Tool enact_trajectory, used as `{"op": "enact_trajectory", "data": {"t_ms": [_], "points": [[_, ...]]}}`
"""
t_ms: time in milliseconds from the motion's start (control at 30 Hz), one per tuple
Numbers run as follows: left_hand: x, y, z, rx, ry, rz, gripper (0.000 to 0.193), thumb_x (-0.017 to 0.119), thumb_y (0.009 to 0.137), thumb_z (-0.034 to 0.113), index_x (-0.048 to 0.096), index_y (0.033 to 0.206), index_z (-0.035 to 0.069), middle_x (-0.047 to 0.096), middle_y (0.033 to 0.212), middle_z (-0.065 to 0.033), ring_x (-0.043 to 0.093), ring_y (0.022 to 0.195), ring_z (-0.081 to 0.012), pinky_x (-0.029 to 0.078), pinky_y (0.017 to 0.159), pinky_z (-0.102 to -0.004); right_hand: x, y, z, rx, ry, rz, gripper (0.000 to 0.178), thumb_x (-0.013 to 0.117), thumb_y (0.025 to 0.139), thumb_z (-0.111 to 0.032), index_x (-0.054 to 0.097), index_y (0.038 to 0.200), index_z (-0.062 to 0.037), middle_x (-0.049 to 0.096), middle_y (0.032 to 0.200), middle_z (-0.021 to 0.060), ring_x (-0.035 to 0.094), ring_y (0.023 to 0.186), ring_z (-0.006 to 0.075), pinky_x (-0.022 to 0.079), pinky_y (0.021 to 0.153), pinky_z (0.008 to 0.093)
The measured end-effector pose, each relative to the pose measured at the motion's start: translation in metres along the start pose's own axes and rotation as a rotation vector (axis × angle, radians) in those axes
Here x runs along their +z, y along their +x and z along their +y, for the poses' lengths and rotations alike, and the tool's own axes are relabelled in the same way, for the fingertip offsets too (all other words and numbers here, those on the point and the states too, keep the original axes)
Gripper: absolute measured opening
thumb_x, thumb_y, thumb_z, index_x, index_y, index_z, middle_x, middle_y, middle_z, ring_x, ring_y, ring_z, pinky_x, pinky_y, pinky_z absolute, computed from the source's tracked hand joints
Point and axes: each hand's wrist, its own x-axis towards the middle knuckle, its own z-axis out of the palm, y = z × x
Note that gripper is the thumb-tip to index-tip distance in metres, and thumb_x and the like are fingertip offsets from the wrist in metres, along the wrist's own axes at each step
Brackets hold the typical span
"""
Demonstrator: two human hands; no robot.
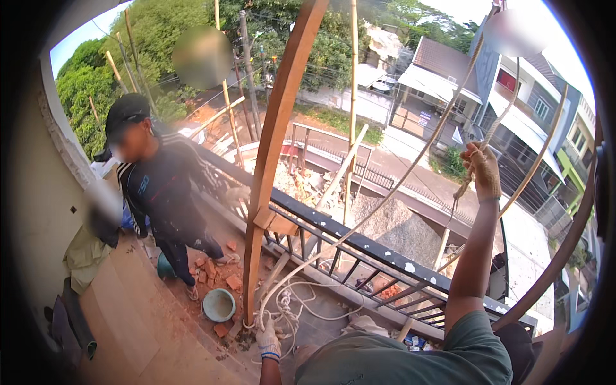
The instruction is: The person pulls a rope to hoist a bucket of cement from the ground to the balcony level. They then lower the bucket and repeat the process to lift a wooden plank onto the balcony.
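Note:
My right hand, in a pale work glove, is raised out past the railing and closed round a hanging rope. A knotted end of that rope dangles just below the fingers. Low down, beside the foot of a wooden post, my left hand wears a similar glove. Its fingers are closed on a long rope that slopes down from the upper right. A loose tangle of rope lies right by this hand.
A black metal railing runs across in front of me, with a gravel pile below. To the left a person in dark clothes stands near broken bricks and a green bucket. Plywood sheets cover the floor there.

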Motion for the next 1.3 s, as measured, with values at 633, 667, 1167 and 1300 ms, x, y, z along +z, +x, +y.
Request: {"op": "enact_trajectory", "data": {"t_ms": [633,667,1167,1300], "points": [[0.212,0.005,-0.015,0.198,0.208,0.380,0.008,0.067,0.099,0.009,0.062,0.098,0.002,0.059,0.068,-0.0045,0.053,0.047,-0.0156,0.048,0.044,-0.0328,0.026,0.154,0.261,0.107,0.346,0.277,0.032,0.070,0.103,-0.029,0.068,0.084,-0.0038,0.068,0.076,0.0001,0.062,0.073,0.0087,0.048,0.065,0.0281],[0.220,-0.019,-0.015,0.402,0.246,0.234,0.013,0.069,0.099,0.011,0.066,0.096,-0.002,0.062,0.070,-0.0054,0.055,0.049,-0.0147,0.050,0.047,-0.0318,0.037,0.157,0.208,0.048,0.344,0.328,0.038,0.071,0.103,-0.034,0.068,0.084,-0.0016,0.068,0.073,0.0013,0.061,0.069,0.0091,0.048,0.063,0.0291],[0.332,-0.075,0.043,0.606,0.368,0.209,0.023,0.067,0.103,0.014,0.070,0.119,-0.001,0.067,0.087,-0.0082,0.064,0.071,-0.0156,0.055,0.063,-0.0307,0.023,0.064,0.284,0.021,-0.248,0.238,0.043,0.067,0.105,-0.040,0.075,0.092,0.0003,0.066,0.081,0.0112,0.061,0.074,0.0222,0.049,0.070,0.0369],[0.367,-0.081,0.053,0.581,0.543,0.154,0.024,0.066,0.103,0.013,0.070,0.120,-0.003,0.068,0.092,-0.0093,0.065,0.076,-0.0155,0.056,0.068,-0.0309,0.044,-0.001,0.471,0.755,-0.473,-0.472,0.040,0.066,0.100,-0.040,0.076,0.110,-0.0026,0.075,0.098,0.0252,0.074,0.093,0.0388,0.056,0.083,0.0484]]}}
